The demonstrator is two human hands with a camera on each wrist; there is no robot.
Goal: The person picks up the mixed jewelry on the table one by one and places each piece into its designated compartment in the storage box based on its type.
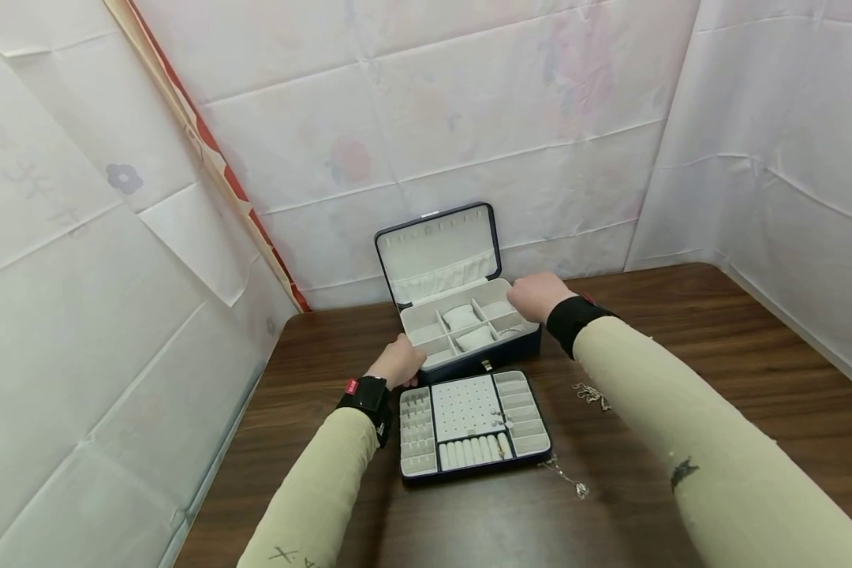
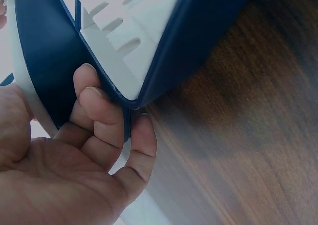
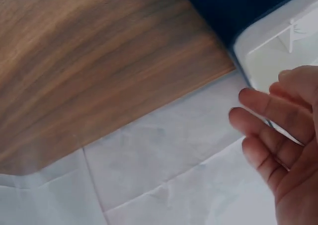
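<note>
A navy jewelry box point(image 1: 468, 365) stands with its lid point(image 1: 440, 246) raised, showing a pale lining and divided compartments. My left hand point(image 1: 399, 363) grips its left side; in the left wrist view the fingers point(image 2: 102, 108) curl against the navy wall, right by the tray's corner. At the right rim, my right hand point(image 1: 537, 296) holds the box with the thumb over the edge and the fingers point(image 3: 266, 145) curled outside. Two white cushions point(image 1: 460, 317) lie in the middle compartments, and a thin bracelet point(image 1: 511, 330) lies in one at the right.
In front of the box lies a navy-edged jewelry tray point(image 1: 461, 406) with earrings point(image 1: 501, 420) and ring slots. A pendant necklace point(image 1: 580, 488) trails from its right corner. More chain point(image 1: 591, 396) lies near my right forearm. White sheeting point(image 1: 426, 142) hangs behind the wooden table point(image 1: 319, 347).
</note>
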